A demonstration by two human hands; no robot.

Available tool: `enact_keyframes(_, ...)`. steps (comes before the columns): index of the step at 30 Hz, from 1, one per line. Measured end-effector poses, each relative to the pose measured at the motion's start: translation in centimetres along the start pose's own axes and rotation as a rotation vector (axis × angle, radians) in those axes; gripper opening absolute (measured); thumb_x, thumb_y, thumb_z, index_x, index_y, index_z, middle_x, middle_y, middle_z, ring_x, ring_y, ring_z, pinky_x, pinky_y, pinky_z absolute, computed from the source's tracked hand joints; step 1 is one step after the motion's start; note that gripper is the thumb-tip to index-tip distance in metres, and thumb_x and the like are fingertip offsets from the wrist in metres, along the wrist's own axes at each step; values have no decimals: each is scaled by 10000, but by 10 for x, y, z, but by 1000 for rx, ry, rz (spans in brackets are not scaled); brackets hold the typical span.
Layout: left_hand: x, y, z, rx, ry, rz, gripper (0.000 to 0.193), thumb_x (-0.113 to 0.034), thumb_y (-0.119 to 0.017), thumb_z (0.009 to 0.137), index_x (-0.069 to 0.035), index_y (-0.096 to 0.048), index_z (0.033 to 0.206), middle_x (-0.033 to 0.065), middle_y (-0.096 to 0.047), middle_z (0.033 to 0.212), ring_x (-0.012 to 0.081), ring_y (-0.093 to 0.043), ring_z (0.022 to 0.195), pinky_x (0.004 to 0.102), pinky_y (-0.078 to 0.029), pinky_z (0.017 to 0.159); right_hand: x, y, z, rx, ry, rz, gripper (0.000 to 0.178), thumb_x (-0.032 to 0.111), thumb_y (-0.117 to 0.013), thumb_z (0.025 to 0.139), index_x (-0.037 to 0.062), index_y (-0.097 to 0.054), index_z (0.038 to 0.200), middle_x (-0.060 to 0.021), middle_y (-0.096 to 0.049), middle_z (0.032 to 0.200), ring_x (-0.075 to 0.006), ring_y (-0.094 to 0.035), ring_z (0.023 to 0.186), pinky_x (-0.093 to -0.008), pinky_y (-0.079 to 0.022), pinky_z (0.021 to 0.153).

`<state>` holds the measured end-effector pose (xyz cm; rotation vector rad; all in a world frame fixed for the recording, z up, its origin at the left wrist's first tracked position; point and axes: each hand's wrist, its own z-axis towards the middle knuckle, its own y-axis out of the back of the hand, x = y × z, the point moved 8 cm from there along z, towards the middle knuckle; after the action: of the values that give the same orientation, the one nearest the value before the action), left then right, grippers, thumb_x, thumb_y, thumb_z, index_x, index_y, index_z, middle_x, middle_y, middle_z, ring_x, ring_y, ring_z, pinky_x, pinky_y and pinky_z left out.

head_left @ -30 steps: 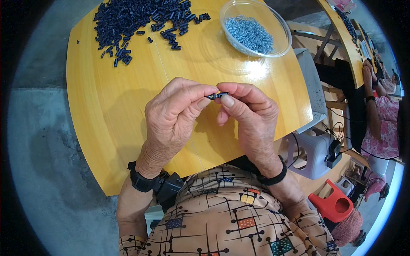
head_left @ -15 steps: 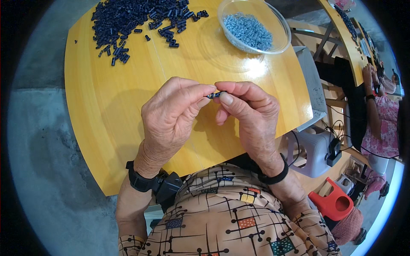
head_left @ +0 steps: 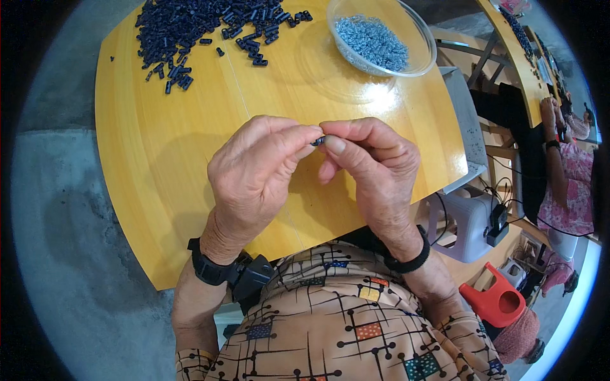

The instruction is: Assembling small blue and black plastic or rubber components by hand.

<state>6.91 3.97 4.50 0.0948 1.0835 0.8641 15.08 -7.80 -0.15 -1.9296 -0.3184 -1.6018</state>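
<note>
The left hand [head_left: 251, 174] and right hand [head_left: 384, 168] meet over the desk [head_left: 143, 159], nearer its near edge than its far one. Each grip is drawn in to a narrow pinch of thumb and forefinger, both on one small dark part [head_left: 319, 141], the left at one end and the right at the other. The opposed pinch probably keeps so small a part steady and aligned; fingertips hide most of it, so its exact form cannot be told. The pile of dark cylindrical pieces [head_left: 190, 32] lies loose by the far edge, toward the far left corner, likely to leave working room before the hands. Toward the far right corner, a clear plastic bowl [head_left: 418, 47] holds tiny silvery-blue pieces [head_left: 372, 43], presumably because they would scatter otherwise.
</note>
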Motion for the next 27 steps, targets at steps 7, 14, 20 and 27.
enact_keyframes(7, -1, 0, 0, -22, -28, 6, 140, 8, -691, 772, -16, -685, 910, 108, -646, 802, 224, -644, 708, 290, -516, 591, -4, 0, 0, 11, 6, 69, 146, -34, -624, 864, -70, -654, 1003, -93, -670, 802, -104, -627, 638, -210, -516, 571)
enact_keyframes(14, -3, 0, -2, -48, -59, 37, 141, 14, -691, 767, -16, -689, 905, 106, -650, 800, 225, -648, 707, 294, -518, 591, -5, -2, -1, -20, -19, 72, 149, -34, -621, 864, -70, -654, 1005, -99, -669, 786, -107, -627, 631, -218, -519, 576)
enact_keyframes(20, -2, 1, -2, -72, -78, 35, 147, 20, -692, 762, -14, -689, 906, 111, -651, 801, 228, -648, 698, 290, -517, 585, -7, -6, 2, 20, -42, 100, 138, -21, -614, 874, -66, -651, 999, -99, -665, 740, -120, -630, 624, -227, -520, 580)
enact_keyframes(27, -4, 1, -2, -66, -110, 57, 184, 39, -702, 732, -16, -691, 908, 107, -649, 795, 227, -644, 689, 290, -515, 579, -11, -4, 1, 0, -125, 136, 142, -28, -615, 868, -64, -651, 1001, -99, -664, 746, -126, -626, 613, -234, -521, 577)
